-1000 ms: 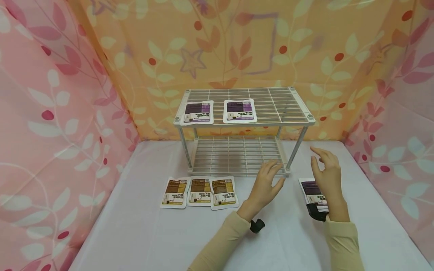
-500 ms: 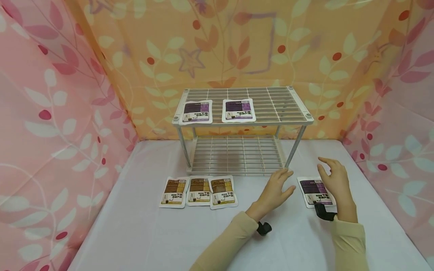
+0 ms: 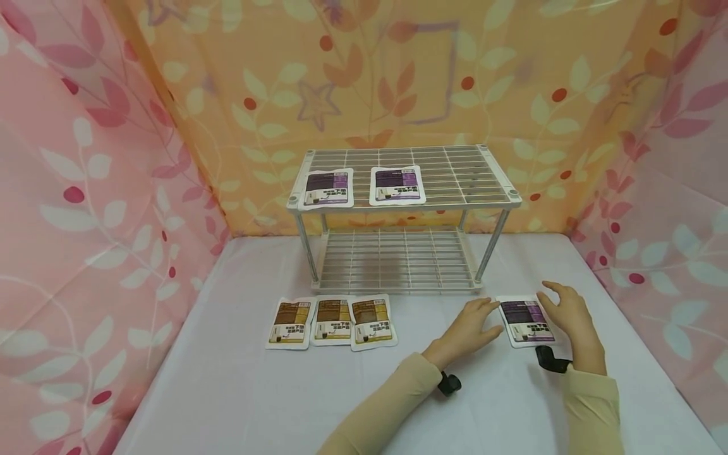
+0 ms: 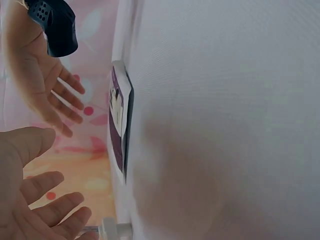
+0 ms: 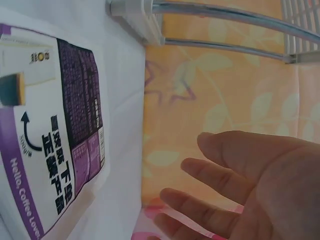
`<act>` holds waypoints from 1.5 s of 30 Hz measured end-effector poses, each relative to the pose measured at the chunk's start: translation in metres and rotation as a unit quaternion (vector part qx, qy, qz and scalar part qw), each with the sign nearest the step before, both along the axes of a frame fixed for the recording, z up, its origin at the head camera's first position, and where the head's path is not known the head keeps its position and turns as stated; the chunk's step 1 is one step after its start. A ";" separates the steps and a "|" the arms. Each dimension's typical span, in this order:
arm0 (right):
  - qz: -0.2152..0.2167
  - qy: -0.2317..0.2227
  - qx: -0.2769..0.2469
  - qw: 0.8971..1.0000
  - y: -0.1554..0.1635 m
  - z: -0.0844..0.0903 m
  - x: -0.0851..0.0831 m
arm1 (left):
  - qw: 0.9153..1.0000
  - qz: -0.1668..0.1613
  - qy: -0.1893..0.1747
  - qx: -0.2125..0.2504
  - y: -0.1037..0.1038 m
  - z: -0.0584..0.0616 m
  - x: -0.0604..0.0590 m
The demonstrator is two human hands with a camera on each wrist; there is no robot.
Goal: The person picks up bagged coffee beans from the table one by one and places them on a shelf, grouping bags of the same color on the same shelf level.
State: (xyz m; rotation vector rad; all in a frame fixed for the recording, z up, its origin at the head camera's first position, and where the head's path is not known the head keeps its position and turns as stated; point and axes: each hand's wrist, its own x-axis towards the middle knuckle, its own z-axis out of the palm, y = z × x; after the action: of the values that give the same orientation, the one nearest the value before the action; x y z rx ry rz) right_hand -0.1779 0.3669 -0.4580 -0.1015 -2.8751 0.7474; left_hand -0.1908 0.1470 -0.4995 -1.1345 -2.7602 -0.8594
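Note:
A flat white pouch with a purple and black label (image 3: 524, 322) lies on the white tabletop, right of the rack. My left hand (image 3: 467, 333) is at its left side, fingers spread and fingertips close to the upper left corner. On the other side, my right hand (image 3: 574, 319) has its fingers relaxed and its thumb over the right edge. In the left wrist view the pouch (image 4: 119, 117) shows edge-on, flat against the cloth. The right wrist view shows the coffee print on the pouch (image 5: 60, 130), with nothing within the fingers of the right hand (image 5: 250, 185).
A two-tier white wire rack (image 3: 483, 189) stands at the back. Two purple-labelled pouches lie on its top shelf, one at the left (image 3: 326, 189) and one nearer the middle (image 3: 397, 186). Brown-labelled pouches (image 3: 333, 321) lie in a row before it. Floral cloth walls surround the table.
My left hand has moved right and towards me, up to the pouch's left side. My right hand has moved right and lower, uncovering the pouch. The pouches have stayed in place.

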 end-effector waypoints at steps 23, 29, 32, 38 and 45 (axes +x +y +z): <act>-0.003 -0.213 0.038 0.976 0.019 -0.005 0.005 | 0.994 -0.038 0.016 -0.102 0.018 -0.023 0.008; 0.014 -0.226 0.027 0.974 0.018 -0.006 0.006 | 0.994 -0.041 0.018 -0.105 0.021 -0.024 0.006; 0.023 -0.224 0.027 0.974 0.016 -0.006 0.007 | 0.993 -0.041 0.023 -0.107 0.023 -0.024 0.006; 0.026 -0.214 0.026 0.976 0.015 -0.006 0.007 | 0.994 -0.036 0.015 -0.106 0.027 -0.023 0.007; 0.038 -0.205 0.022 0.978 0.017 -0.008 0.003 | 0.996 -0.038 -0.013 -0.083 0.028 -0.019 0.007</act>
State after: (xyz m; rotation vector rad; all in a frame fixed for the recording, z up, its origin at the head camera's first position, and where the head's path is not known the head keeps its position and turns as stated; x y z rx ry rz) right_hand -0.1744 0.3835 -0.4660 -0.1572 -3.3007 0.7517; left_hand -0.1834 0.1748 -0.5184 -1.2700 -2.8732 -0.6650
